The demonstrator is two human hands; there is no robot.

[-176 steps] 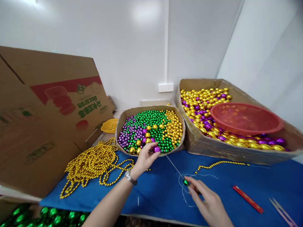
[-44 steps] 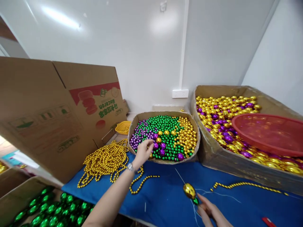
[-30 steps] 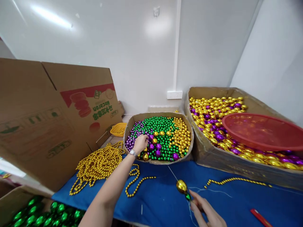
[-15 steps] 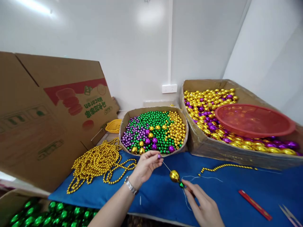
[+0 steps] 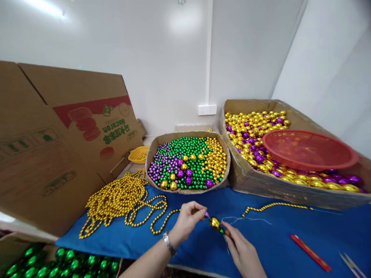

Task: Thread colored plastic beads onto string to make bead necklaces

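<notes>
My left hand (image 5: 188,221), with a metal watch on the wrist, pinches a small purple bead (image 5: 206,214) between thumb and fingertips. Right beside that bead is a large shiny gold bead (image 5: 215,222). A small green bead (image 5: 222,231) sits against the gold one on its lower right. My right hand (image 5: 242,247) is closed at the green bead, its fingertips partly covering it and close to the gold bead. Pale thread (image 5: 249,219) trails over the blue cloth (image 5: 199,245) behind my right hand.
Ahead stands a carton (image 5: 147,164) of purple, green and gold beads. A bigger carton (image 5: 246,177) at right holds a red basin (image 5: 310,150). Gold bead strands (image 5: 118,200) lie left. Tweezers (image 5: 352,265) and a red strip (image 5: 310,251) lie right; large green beads (image 5: 66,262) are lower left.
My left hand has come down and to the right, bringing the purple bead up close to the gold bead. The thread stretch between them has shortened. My right hand has hardly moved.
</notes>
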